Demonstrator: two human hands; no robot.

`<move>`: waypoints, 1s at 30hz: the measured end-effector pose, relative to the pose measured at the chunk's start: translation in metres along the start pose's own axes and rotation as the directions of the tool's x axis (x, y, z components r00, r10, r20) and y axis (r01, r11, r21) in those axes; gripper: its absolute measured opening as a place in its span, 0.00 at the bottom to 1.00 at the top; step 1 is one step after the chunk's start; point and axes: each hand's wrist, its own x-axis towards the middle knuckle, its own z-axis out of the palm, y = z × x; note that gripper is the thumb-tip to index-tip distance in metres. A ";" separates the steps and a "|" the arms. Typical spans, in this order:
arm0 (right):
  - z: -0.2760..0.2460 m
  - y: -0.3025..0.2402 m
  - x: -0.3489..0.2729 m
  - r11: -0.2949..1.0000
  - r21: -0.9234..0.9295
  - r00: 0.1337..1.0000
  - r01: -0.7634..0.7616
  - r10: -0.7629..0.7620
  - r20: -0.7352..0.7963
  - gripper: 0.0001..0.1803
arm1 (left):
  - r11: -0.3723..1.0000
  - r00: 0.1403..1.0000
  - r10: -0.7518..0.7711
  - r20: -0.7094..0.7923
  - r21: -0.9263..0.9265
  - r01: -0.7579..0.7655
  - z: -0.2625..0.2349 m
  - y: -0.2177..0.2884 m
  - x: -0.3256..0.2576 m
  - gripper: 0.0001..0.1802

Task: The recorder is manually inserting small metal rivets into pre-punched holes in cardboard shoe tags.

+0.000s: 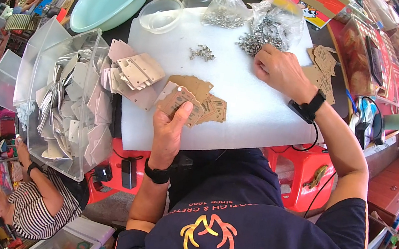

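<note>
My left hand (169, 129) grips a brown printed cardboard card (168, 101) with a small hole, the thumb pressed on its face. More brown cards (214, 110) lie under and beside it on the white work surface (133, 120). My right hand (284, 74) is at the near edge of a heap of small shiny metal pieces (251, 44). Its fingers are curled together, and whatever they hold is hidden. Left of that heap lies a smaller cluster of the metal pieces (202, 52).
At left, a clear bin (83, 159) holds many pale cards; more pale cards (138, 71) lie beside it. Behind are a light-green basin (79, 18), a clear tub (145, 17) and bags of metal pieces (224, 18). Brown cards (325, 60) lie far right. Other people work at left.
</note>
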 end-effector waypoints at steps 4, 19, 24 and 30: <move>-0.008 -0.011 -0.011 0.990 0.128 0.997 0.056 -0.063 0.049 0.05 | 1.000 1.000 0.004 -0.004 0.016 -0.004 0.000 0.001 0.000 0.10; -0.020 -0.004 -0.022 0.898 0.386 0.975 -0.209 0.163 0.149 0.06 | 0.999 1.000 0.012 0.008 0.037 -0.012 0.000 0.005 -0.004 0.12; -0.008 -0.019 -0.021 0.985 0.167 0.997 -0.041 0.029 0.076 0.04 | 0.999 1.000 0.000 0.006 0.047 0.000 0.009 0.013 -0.003 0.12; -0.008 -0.020 -0.021 0.992 0.119 0.994 -0.048 0.035 0.108 0.04 | 0.999 1.000 -0.011 0.017 -0.031 0.011 0.023 0.016 0.002 0.11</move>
